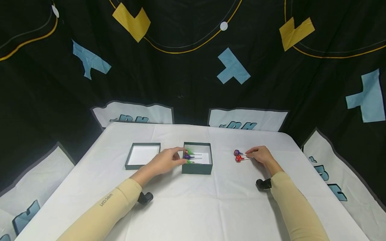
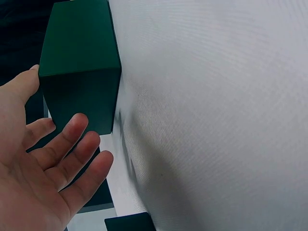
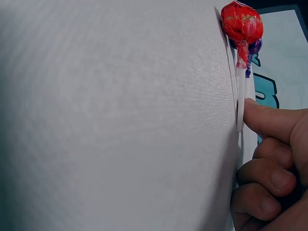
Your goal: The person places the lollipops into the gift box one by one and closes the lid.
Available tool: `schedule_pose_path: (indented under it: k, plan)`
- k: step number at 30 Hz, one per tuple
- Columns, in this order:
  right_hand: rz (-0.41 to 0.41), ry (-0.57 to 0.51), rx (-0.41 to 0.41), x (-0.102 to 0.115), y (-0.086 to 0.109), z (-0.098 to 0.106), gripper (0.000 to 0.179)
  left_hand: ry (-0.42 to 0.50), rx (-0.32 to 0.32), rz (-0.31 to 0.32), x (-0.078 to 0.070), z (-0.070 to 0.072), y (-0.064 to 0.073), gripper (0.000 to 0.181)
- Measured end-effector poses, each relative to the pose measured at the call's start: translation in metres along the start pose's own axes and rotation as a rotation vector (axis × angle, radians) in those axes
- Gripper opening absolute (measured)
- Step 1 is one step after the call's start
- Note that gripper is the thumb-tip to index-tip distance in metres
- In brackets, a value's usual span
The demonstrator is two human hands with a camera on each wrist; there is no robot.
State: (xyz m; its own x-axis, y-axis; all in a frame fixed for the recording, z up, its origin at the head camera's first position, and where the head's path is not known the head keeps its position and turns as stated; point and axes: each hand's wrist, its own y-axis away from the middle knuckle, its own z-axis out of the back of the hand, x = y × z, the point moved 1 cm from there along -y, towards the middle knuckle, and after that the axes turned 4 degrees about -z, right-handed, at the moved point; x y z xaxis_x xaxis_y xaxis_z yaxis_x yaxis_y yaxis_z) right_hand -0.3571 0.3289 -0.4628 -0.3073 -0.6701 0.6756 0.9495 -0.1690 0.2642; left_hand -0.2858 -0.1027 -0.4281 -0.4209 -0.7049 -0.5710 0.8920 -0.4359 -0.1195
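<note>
A dark green box point(image 1: 197, 169) with a white inside holds several lollipops, among them a purple one point(image 1: 187, 156) and green-wrapped ones. My left hand point(image 1: 166, 160) is at the box's left side, fingers spread; thumb and forefinger touch its left corners. The left wrist view shows the other fingers point(image 2: 77, 159) loosely extended beside its wall. To the right, my right hand point(image 1: 261, 155) pinches the stick of a purple lollipop point(image 1: 237, 152) between thumb and forefinger, other fingers curled. A red lollipop point(image 1: 239, 158) lies just nearer, its stick point(image 3: 241, 101) overlapping the fingertip in the right wrist view.
The box's lid point(image 1: 142, 165) lies with its white inside up, left of the box and beyond my left forearm. A white cloth point(image 1: 193, 207) covers the table. Behind it hangs a black curtain point(image 1: 181, 83) with blue and yellow shapes.
</note>
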Motion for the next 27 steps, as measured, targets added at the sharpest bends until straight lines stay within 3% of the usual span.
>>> schedule_pose_path:
  k: [12, 19, 27]
  plan:
    - [0.023, 0.017, -0.005, 0.0021, 0.0030, 0.0020, 0.022, -0.002, 0.004, 0.003, -0.0023, 0.0009, -0.0005, 0.063]
    - [-0.012, 0.025, -0.011, 0.0045, 0.0003, -0.0001, 0.020, 0.007, 0.011, 0.034, -0.0005, 0.0003, 0.0012, 0.064]
    - [-0.012, 0.026, 0.003, 0.0047, 0.0024, 0.0049, 0.025, 0.003, 0.007, 0.012, -0.0028, 0.0017, -0.0001, 0.064]
